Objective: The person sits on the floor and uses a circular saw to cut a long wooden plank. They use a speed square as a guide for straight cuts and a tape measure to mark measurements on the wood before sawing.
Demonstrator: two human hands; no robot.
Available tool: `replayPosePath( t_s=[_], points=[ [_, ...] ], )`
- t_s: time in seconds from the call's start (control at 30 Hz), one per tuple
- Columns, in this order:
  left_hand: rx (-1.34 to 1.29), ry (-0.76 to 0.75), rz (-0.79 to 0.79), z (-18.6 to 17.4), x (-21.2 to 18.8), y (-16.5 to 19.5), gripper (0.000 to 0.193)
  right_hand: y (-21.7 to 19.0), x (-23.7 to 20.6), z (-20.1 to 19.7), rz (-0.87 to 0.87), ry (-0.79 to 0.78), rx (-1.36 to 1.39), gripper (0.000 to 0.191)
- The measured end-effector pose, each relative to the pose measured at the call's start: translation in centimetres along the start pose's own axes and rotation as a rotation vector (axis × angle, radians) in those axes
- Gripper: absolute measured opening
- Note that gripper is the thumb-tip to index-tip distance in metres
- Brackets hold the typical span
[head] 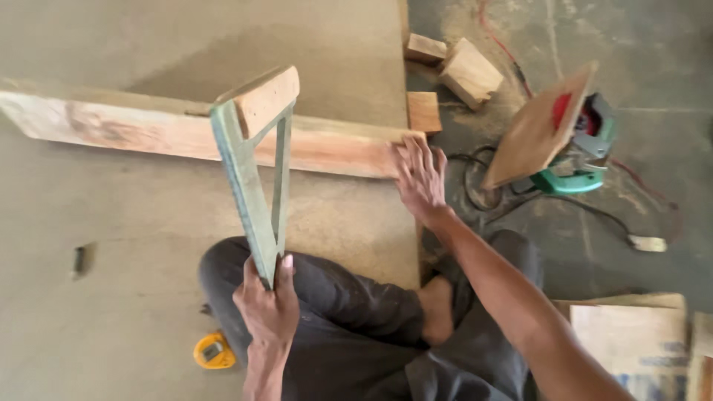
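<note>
Currently logged, seated on the sheet-board floor (148,44) with legs crossed:

Item one: my left hand (269,308), grip closed around the lower end of a green try square (256,186). Its metal frame rises from my fist, and its wooden stock (264,96) rests tilted across the top of the plank, not yet sitting flat.

Item two: my right hand (418,174), fingers spread, palm pressed on the right end of the long wooden plank (148,130). That grip is open; it pins rather than grasps.

Item three: the plank itself, lying across the board in front of my knees, running from far left to just under my right palm.

Item four: surrounding stock. Three wood offcuts (469,70) near the board's far corner; a green power saw (575,141) on the concrete to my right with a board leaning on it and its black cord (475,178) coiled beside; a yellow tape measure (214,350) by my left knee; cardboard (631,338) at lower right.

Handling note, my judgement: the square reads true only if the stock seats flush against the plank's edge, so I would lower it until no gap shows, keep the right palm heavy so the plank cannot slide, and hold the frame steady from my wrist rather than my fingertips.
</note>
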State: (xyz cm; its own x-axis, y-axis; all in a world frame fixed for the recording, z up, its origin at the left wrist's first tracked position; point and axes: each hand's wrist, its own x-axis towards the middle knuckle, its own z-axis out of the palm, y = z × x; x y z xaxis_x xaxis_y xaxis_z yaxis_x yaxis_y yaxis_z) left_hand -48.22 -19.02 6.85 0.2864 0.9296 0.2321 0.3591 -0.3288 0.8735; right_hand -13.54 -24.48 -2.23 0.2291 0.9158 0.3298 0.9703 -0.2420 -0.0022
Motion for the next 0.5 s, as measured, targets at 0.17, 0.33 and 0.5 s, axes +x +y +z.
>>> replayPosePath(
  t_s=[0.17,0.33,0.5],
  points=[
    [-0.080,0.042,0.202,-5.1,0.1,2.5,0.021,-4.2,-4.2,1.1,0.047,0.171,0.042,0.072],
    [0.056,-0.035,0.087,-5.0,-0.6,2.5,0.025,-4.7,-4.7,0.6,0.125,0.099,0.129,0.060],
    [0.388,-0.202,-0.046,-2.8,-0.9,-0.3,0.031,-4.5,-4.4,0.6,0.126,0.111,0.137,0.042]
  ],
)
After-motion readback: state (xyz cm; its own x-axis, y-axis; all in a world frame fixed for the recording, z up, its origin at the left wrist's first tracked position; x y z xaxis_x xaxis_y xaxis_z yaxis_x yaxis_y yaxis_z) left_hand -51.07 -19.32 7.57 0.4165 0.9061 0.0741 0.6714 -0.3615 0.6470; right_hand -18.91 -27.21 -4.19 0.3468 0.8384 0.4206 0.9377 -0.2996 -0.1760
